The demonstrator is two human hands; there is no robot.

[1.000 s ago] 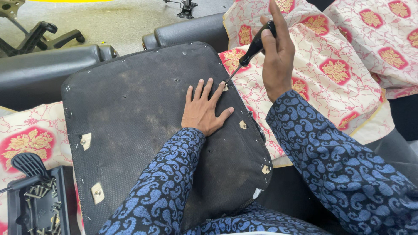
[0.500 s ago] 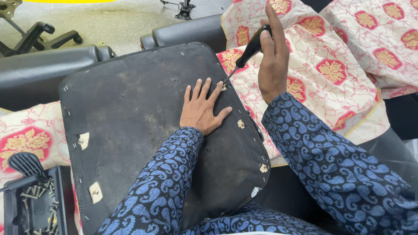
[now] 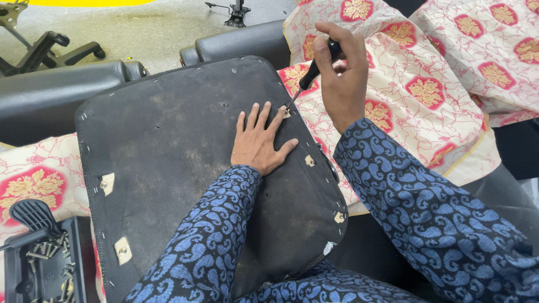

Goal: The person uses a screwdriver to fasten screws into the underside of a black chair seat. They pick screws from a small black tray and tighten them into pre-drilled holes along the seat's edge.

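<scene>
- A black tray of screws [image 3: 48, 264] sits at the lower left corner.
- The dusty black seat panel [image 3: 179, 151] lies across the lap.
- The left hand [image 3: 259, 143] presses flat on it, fingers spread.
- The right hand [image 3: 341, 76] is clenched around a black-handled screwdriver [image 3: 309, 76], tip at the panel's right edge, over patterned cloth [image 3: 438, 84].

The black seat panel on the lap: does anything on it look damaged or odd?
Yes. The black fabric-covered seat panel is worn and dusty grey in the middle, and a small white torn spot shows at its lower right edge.
</scene>
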